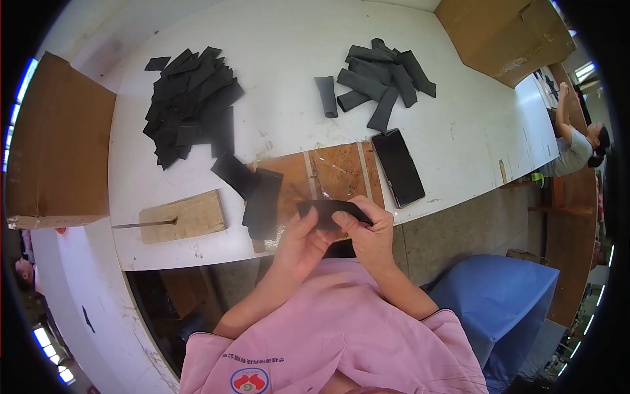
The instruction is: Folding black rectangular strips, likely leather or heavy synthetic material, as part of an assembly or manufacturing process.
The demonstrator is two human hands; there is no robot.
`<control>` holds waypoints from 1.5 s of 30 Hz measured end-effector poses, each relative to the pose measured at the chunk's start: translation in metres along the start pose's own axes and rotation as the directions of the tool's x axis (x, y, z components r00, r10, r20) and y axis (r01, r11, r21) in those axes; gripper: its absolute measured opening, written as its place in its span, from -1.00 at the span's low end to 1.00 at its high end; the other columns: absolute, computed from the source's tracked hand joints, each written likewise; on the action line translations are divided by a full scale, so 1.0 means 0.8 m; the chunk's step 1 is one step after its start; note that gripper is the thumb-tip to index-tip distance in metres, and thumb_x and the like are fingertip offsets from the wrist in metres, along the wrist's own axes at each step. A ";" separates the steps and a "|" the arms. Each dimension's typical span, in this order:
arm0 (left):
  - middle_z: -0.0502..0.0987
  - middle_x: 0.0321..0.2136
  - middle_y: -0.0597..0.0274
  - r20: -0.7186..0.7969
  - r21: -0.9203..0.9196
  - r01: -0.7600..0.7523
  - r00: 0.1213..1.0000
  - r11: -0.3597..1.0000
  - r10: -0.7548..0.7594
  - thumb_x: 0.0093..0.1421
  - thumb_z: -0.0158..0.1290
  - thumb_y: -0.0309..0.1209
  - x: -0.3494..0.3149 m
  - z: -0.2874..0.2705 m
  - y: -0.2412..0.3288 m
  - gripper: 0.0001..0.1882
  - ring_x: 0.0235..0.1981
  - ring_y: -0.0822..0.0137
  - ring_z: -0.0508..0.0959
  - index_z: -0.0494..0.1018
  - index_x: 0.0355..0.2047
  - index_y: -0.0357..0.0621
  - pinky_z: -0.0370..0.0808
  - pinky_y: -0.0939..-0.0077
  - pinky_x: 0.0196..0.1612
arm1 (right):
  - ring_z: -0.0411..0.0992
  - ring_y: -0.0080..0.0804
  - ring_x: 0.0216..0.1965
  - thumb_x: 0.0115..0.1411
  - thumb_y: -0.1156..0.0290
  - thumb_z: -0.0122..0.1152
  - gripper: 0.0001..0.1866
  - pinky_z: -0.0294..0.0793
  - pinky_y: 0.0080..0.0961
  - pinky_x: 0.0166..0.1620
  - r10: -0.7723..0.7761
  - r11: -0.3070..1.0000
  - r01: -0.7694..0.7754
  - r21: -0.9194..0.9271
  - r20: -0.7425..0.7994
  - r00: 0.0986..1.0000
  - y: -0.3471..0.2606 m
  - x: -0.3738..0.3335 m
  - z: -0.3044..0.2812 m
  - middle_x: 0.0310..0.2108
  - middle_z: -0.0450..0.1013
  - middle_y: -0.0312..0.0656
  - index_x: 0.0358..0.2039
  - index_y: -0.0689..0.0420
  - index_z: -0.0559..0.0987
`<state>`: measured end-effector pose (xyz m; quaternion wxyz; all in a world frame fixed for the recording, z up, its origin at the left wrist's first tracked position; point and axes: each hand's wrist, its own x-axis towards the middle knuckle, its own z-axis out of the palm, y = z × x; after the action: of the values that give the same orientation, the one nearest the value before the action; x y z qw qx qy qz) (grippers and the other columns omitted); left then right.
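While the left hand (303, 241) and right hand (374, 238) pinch 1 black strip (325, 211) between them, even pressure from both should keep its edges aligned; flat black pieces (265, 200) lie left of the grip.

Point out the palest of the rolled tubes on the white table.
The leftmost tube, at the near-hand pile's left side: it looks grey, while the other tubes look nearly black.

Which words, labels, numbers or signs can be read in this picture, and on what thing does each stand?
Pink shirt: one line of dark characters; wording not copied here.
Same shirt: oval emblem, blue rim, red shapes; lettering not copied.
Held black piece, black phone: no readable print.
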<state>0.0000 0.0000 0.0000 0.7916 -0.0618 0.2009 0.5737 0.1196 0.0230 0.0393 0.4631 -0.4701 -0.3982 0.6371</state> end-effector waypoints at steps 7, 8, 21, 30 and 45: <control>0.40 -0.46 0.30 -0.225 0.670 -0.130 0.903 0.731 0.367 0.11 -0.06 -0.44 -0.016 0.003 -0.015 -0.84 -0.55 0.54 0.35 0.30 -0.30 -0.22 0.35 0.69 -0.43 | 0.31 -0.42 -0.68 -0.15 0.50 0.27 -0.83 0.24 -0.56 -0.64 -0.454 0.699 0.364 -0.615 0.010 0.891 0.011 0.009 -0.014 -0.69 0.29 -0.20 -0.65 0.28 0.44; 0.38 -0.49 0.32 -0.101 0.816 -0.231 0.846 0.530 0.524 0.11 -0.06 -0.44 -0.018 0.004 -0.015 -0.85 -0.56 0.55 0.35 0.29 -0.33 -0.23 0.34 0.70 -0.45 | 0.27 -0.42 -0.71 -0.17 0.50 0.28 -0.80 0.19 -0.53 -0.65 -0.486 0.640 0.376 -0.670 0.027 0.874 0.011 0.011 -0.014 -0.71 0.27 -0.19 -0.68 0.28 0.42; 0.37 -0.62 0.35 -0.108 0.846 -0.072 0.947 0.528 0.302 0.04 0.00 -0.44 -0.020 0.052 0.009 -0.88 -0.64 0.60 0.34 0.34 -0.47 -0.24 0.27 0.76 -0.59 | 0.26 -0.30 -0.64 -0.42 0.68 0.17 -0.80 0.22 -0.45 -0.62 -0.714 0.276 0.601 -0.750 0.259 0.651 0.030 0.019 -0.019 -0.69 0.25 -0.20 -0.68 0.22 0.40; 0.41 -0.64 0.30 -0.183 0.756 -0.074 0.930 0.651 0.319 -0.02 -0.08 -0.58 -0.012 0.038 0.008 -0.92 -0.70 0.58 0.36 0.38 -0.48 -0.30 0.29 0.78 -0.64 | 0.23 -0.37 -0.64 -0.38 0.57 0.09 -0.82 0.18 -0.49 -0.63 -0.698 -0.076 0.630 -0.773 0.492 0.520 0.026 0.012 -0.024 -0.64 0.25 -0.24 -0.61 0.24 0.43; 0.41 -0.69 0.28 0.420 0.902 -0.273 0.737 -0.335 0.530 -0.04 -0.03 -0.64 -0.010 0.013 0.005 -0.96 -0.68 0.60 0.38 0.39 -0.51 -0.32 0.31 0.69 -0.61 | 0.28 -0.31 -0.54 -0.19 0.51 0.10 -0.89 0.30 -0.44 -0.52 -0.654 0.368 0.655 -0.660 0.318 0.687 0.028 0.004 -0.009 -0.60 0.26 -0.19 -0.57 0.20 0.40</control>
<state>-0.0031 -0.0026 0.0135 0.2774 0.5691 0.6282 0.4523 0.1217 0.0209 0.0160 0.4469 -0.4155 -0.7703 0.1850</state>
